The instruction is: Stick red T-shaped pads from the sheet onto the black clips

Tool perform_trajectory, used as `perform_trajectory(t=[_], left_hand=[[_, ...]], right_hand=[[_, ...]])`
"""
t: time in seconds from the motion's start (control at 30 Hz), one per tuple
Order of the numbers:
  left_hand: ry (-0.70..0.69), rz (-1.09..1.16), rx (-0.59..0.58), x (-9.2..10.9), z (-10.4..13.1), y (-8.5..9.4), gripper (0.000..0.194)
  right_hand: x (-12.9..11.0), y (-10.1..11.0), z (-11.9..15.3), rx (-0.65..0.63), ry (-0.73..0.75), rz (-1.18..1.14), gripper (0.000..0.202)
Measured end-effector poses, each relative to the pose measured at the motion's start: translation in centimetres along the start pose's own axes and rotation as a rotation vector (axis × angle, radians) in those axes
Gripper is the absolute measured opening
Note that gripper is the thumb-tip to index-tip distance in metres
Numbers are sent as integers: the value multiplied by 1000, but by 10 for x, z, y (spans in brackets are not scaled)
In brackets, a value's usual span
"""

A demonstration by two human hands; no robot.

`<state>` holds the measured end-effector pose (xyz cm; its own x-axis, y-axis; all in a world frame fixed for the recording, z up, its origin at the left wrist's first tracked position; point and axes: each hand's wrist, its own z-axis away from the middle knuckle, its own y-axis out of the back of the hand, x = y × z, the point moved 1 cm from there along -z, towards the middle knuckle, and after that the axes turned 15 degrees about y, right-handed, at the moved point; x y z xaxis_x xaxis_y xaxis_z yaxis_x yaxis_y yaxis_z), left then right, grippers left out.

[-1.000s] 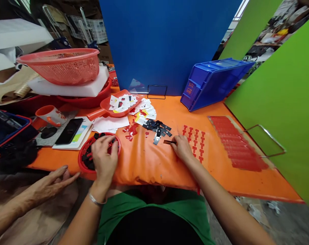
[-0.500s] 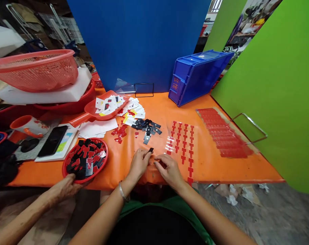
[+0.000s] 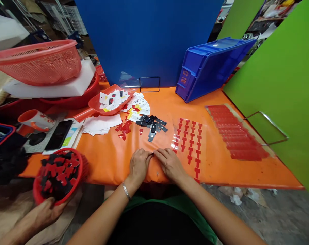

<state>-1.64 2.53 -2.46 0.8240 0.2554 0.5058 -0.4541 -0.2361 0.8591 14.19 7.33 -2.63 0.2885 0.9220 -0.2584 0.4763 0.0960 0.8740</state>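
My left hand pinches a small dark strip, mostly covered by the fingers, over the front of the orange table. My right hand meets it from the other side, its fingertips closed on the same strip. Beyond the hands lies a loose pile of black rectangular pieces, some with a pale dot. To the right, red T-shaped stickers stand in rows on a clear sheet. Scattered red bits lie left of the black pile.
At the left, another person's hand holds a red basket of red and black pieces past the table edge. A red scoop with cards, a phone, a mug, a blue crate and a red sheet surround the workspace.
My right fingertips have come up against the strip in my left hand. The other person has pulled the basket left off the table, tilting it. The view has shifted slightly.
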Motion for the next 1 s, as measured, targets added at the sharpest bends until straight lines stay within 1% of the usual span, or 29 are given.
perform_trajectory(t=[0.13, 0.2, 0.27, 0.33, 0.37, 0.43, 0.5, 0.53, 0.57, 0.6, 0.63, 0.67, 0.73, 0.8, 0.9, 1.0], left_hand=[[-22, 26, 4, 1, 2, -1, 26], [-2, 49, -7, 1, 2, -1, 25], [21, 88, -45, 2, 1, 1, 22], [52, 182, -115, 3, -1, 6, 18], [91, 255, -155, 3, -1, 10, 19], [219, 453, -270, 1, -2, 17, 27], [361, 654, -432, -2, -3, 23, 32], [406, 729, -498, -3, -4, 26, 31], [429, 775, -528, -5, -4, 28, 28], [432, 779, -512, -7, -5, 30, 23], [416, 743, -449, -8, -5, 31, 18], [378, 677, -357, -9, -5, 32, 14], [261, 498, -183, -11, -4, 32, 10], [150, 336, -80, -13, -1, 27, 12], [75, 203, -22, -18, 6, 17, 12], [31, 162, 5, -24, 11, 10, 13]], right_hand=[[1, -3, 1, 31, 26, 25, 38], [1, -3, -3, 49, 12, 28, 31], [0, -2, -8, 49, -19, 36, 23], [-2, 1, -12, 61, -37, 48, 21], [-3, 3, -12, 86, -34, 48, 22], [-7, 7, -11, 165, -6, 22, 22], [-11, 10, -8, 236, 30, -31, 22], [-12, 10, -7, 257, 42, -59, 23], [-13, 9, -7, 268, 43, -85, 25], [-13, 7, -6, 273, 34, -103, 28], [-13, 5, -6, 274, 17, -114, 30], [-12, 2, -7, 267, -2, -118, 33], [-11, -2, -8, 230, -22, -111, 38], [-10, -5, -10, 165, -13, -95, 41], [-9, -8, -12, 70, 14, -72, 37], [-7, -11, -12, 25, 45, -53, 34]])
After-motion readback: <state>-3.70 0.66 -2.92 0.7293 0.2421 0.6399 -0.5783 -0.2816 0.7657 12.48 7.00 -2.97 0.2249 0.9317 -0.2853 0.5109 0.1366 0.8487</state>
